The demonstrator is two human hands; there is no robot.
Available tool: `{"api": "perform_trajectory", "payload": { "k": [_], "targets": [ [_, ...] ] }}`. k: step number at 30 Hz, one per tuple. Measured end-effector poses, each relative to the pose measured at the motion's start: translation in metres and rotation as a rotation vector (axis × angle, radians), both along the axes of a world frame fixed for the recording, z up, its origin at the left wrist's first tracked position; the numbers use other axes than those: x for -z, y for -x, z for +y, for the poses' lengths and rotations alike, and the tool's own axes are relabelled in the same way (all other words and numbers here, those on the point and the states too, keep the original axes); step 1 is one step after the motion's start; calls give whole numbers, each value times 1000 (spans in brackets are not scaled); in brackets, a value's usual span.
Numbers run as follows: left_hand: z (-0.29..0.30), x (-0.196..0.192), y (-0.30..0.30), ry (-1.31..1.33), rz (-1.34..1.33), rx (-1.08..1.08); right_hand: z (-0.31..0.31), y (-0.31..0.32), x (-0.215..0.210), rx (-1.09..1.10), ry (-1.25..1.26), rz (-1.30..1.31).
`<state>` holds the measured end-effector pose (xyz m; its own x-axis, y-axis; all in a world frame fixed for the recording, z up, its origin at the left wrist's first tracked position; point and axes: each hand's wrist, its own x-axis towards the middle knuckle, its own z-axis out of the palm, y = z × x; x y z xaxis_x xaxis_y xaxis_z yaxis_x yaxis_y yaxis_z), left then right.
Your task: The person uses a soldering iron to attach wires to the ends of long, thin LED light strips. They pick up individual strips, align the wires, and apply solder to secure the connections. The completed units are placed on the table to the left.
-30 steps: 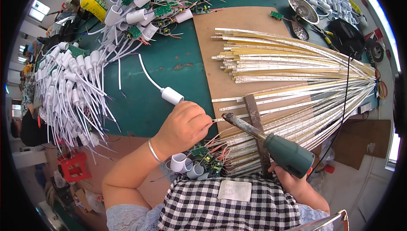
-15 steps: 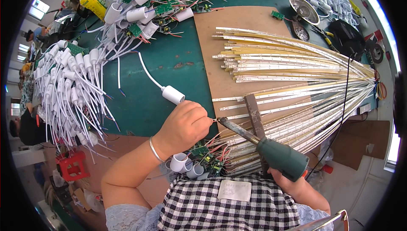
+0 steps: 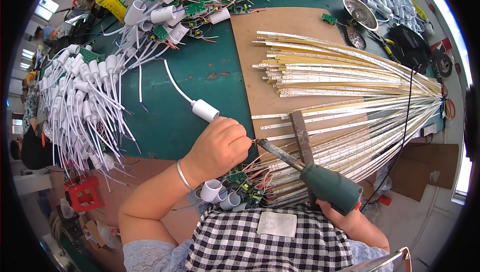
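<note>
My left hand, with a silver bangle at the wrist, pinches thin wires beside an LED strip end. Just beyond its knuckles lies a white cylindrical cap with a white cable; whether the hand touches the cap I cannot tell. My right hand, partly hidden under the green handle, grips a soldering iron. The iron's dark tip meets the wires in front of my left fingertips. A dark flat bar lies across several LED strips beneath the iron.
White caps with cables hang in a heap at the left. Green circuit boards and caps pile up at the back. A metal dish, pliers and tape roll lie far right. The black cord crosses the strips.
The iron and left hand have barely shifted; the tip stays at the wires. The whole view has moved slightly.
</note>
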<state>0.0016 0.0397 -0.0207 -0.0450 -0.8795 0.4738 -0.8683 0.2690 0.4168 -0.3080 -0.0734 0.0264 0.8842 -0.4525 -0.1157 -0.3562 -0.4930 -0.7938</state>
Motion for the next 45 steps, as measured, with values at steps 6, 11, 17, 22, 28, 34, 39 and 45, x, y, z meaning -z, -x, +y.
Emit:
{"api": "perform_trajectory", "payload": {
  "k": [6,11,17,22,28,34,39,45],
  "targets": [
    [2,2,-2,-34,8,28,-6,4,4,11,-173,-106],
    [2,1,-2,-30,15,31,-7,5,10,-6,-182,-184],
    [1,0,-2,-35,-8,25,1,3,-1,161,-345,-107],
    [1,0,-2,-42,-14,17,2,5,1,213,-434,-171],
    [1,-1,-1,-36,-64,-10,1,5,6,216,-448,-246],
    [3,-4,0,-64,-144,-62,0,6,7,220,-446,-258],
    [0,-16,-2,-100,-74,-78,0,7,9,242,-460,-278],
    [13,-28,-45,-215,-42,-272,2,10,9,340,-483,-306]
  ]
}}
